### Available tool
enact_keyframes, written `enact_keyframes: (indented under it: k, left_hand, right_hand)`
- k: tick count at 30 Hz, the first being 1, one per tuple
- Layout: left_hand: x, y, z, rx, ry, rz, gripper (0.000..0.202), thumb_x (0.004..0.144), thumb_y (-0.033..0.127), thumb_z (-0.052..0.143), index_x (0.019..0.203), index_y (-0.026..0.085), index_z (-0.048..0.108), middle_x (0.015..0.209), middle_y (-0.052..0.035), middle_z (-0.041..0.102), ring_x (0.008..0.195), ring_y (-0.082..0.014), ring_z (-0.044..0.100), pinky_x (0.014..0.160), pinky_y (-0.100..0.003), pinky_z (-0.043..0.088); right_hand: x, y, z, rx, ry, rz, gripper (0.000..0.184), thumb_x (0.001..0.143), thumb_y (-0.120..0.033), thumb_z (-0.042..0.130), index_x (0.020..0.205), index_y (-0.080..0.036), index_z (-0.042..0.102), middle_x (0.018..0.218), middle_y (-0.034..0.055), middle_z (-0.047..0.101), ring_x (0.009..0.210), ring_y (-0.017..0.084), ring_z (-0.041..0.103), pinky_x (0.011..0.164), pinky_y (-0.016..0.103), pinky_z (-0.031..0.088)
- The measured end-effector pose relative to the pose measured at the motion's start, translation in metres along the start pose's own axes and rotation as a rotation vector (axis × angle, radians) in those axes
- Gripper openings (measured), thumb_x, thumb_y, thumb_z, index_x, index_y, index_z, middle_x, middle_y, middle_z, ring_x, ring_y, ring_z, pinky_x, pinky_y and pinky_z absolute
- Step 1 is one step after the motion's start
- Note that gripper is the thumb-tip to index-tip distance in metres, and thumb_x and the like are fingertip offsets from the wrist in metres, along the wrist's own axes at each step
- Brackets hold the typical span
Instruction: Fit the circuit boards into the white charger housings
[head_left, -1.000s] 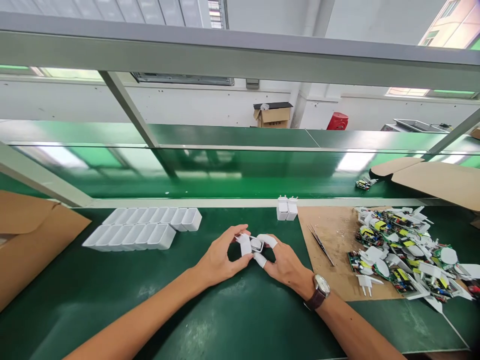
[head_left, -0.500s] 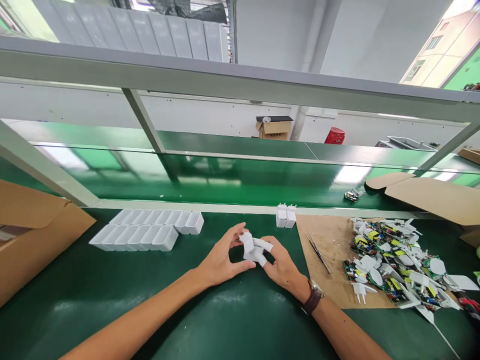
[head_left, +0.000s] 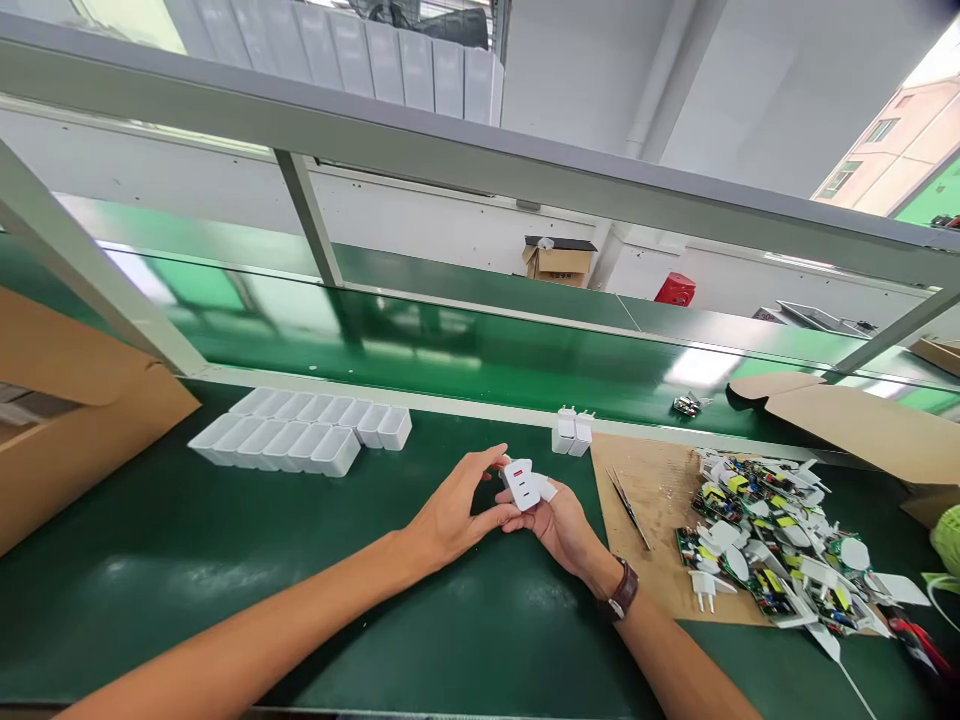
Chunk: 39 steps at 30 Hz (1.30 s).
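Note:
A small white charger body (head_left: 523, 486) with its port face turned towards me sits between both hands above the green bench. My left hand (head_left: 454, 512) pinches its left side with thumb and fingers. From beneath and to the right, my right hand (head_left: 559, 522), with white finger cots and a wristwatch, cups it. Two rows of empty white charger shells (head_left: 300, 436) lie to the left. Two assembled white chargers (head_left: 570, 430) stand at the bench's far edge.
A brown cardboard sheet (head_left: 660, 520) carries tweezers (head_left: 627, 506) and a heap of circuit boards and white plug parts (head_left: 772, 545). Cardboard boxes sit at far left (head_left: 67, 420) and right (head_left: 847, 405). A green conveyor (head_left: 450, 350) runs behind, under a metal frame.
The charger has been turned in my hands so its port face shows. My view has tilted and shifted; the hands stay in the same spot.

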<state>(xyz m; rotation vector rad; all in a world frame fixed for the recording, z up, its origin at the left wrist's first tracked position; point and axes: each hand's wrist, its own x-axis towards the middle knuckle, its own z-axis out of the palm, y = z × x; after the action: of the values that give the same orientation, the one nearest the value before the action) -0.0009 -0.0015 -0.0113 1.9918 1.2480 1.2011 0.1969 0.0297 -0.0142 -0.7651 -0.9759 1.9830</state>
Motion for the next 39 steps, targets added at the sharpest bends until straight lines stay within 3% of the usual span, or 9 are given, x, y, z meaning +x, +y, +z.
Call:
enact_keyframes:
  k: [8,11,14,16,19,22,26,33,39]
  left_hand:
    - [0.0,0.002,-0.004,0.021,-0.037,0.015,0.071,0.091,0.04,0.074,0.152,0.031,0.039,0.139,-0.0093,0.063,0.124,-0.027,0.065,0.109,-0.049,0.054]
    - [0.001,0.002,-0.006,0.012,-0.076,-0.013,0.073,0.089,0.042,0.076,0.152,0.03,0.041,0.14,-0.0101,0.063,0.125,-0.0278,0.064,0.11,-0.049,0.054]
    - [0.003,-0.002,-0.007,-0.016,-0.085,0.014,0.046,0.098,0.037,0.066,0.142,0.03,0.056,0.134,-0.0083,0.067,0.122,-0.0242,0.066,0.108,-0.045,0.055]
    - [0.004,-0.007,-0.007,-0.014,-0.082,0.048,0.033,0.1,0.033,0.062,0.133,0.029,0.064,0.13,-0.008,0.069,0.12,-0.0226,0.068,0.107,-0.042,0.057]
    - [0.005,-0.012,-0.007,0.024,-0.077,0.07,0.032,0.099,0.031,0.065,0.13,0.027,0.068,0.142,-0.0099,0.064,0.129,-0.0248,0.064,0.11,-0.044,0.055]
    - [0.007,-0.014,-0.012,0.002,-0.171,0.133,0.036,0.098,0.028,0.066,0.134,0.027,0.066,0.149,-0.0099,0.061,0.136,-0.0259,0.061,0.115,-0.045,0.052]
    - [0.01,-0.009,-0.018,-0.012,-0.24,0.14,0.037,0.095,0.029,0.071,0.131,0.027,0.064,0.135,-0.0082,0.07,0.124,-0.0225,0.069,0.108,-0.04,0.057]
    - [0.012,0.001,-0.008,0.268,-0.055,0.315,0.012,0.095,0.033,0.071,0.098,0.022,0.068,0.11,-0.0087,0.067,0.097,-0.0189,0.069,0.085,-0.032,0.06]
    - [0.021,0.013,-0.021,0.424,-0.275,0.433,0.018,0.101,0.039,0.061,0.1,0.022,0.067,0.115,-0.0091,0.067,0.095,-0.0186,0.068,0.081,-0.032,0.057]
  right_hand:
    - [0.001,0.002,-0.005,-0.174,0.044,-0.081,0.045,0.089,-0.054,0.07,0.11,-0.015,0.069,0.098,0.0116,0.075,0.087,0.026,0.073,0.076,0.043,0.061]
    - [0.0,0.005,-0.008,-0.511,0.14,-0.287,0.039,0.088,-0.046,0.07,0.117,-0.019,0.067,0.107,0.0095,0.073,0.094,0.025,0.069,0.086,0.044,0.059]
    - [-0.003,0.009,-0.01,-0.914,0.185,-0.493,0.031,0.087,-0.033,0.069,0.115,-0.022,0.065,0.105,0.0072,0.069,0.091,0.022,0.064,0.087,0.041,0.056]
    - [-0.004,0.013,-0.012,-1.063,0.201,-0.541,0.035,0.086,-0.03,0.069,0.119,-0.021,0.062,0.103,0.0067,0.065,0.087,0.02,0.061,0.082,0.04,0.056]
    - [-0.002,0.02,-0.016,-1.069,0.18,-0.483,0.069,0.081,-0.032,0.076,0.143,-0.02,0.046,0.105,0.0058,0.062,0.079,0.018,0.058,0.076,0.038,0.055]
    - [0.0,0.026,-0.021,-1.005,0.034,-0.306,0.093,0.08,-0.029,0.079,0.158,-0.022,0.029,0.092,-0.0002,0.06,0.071,0.015,0.055,0.068,0.034,0.054]
    - [-0.001,0.026,-0.022,-0.983,-0.037,-0.179,0.098,0.082,-0.029,0.079,0.162,-0.023,0.022,0.092,-0.0005,0.062,0.075,0.016,0.059,0.073,0.035,0.055]
    - [-0.005,0.018,-0.017,-1.079,-0.067,-0.211,0.097,0.083,-0.033,0.079,0.162,-0.02,0.024,0.115,0.0097,0.065,0.093,0.023,0.066,0.087,0.042,0.055]
    - [-0.009,0.007,-0.008,-1.11,-0.101,-0.177,0.101,0.08,-0.037,0.081,0.162,-0.019,0.025,0.137,0.0169,0.06,0.109,0.03,0.066,0.093,0.045,0.054]
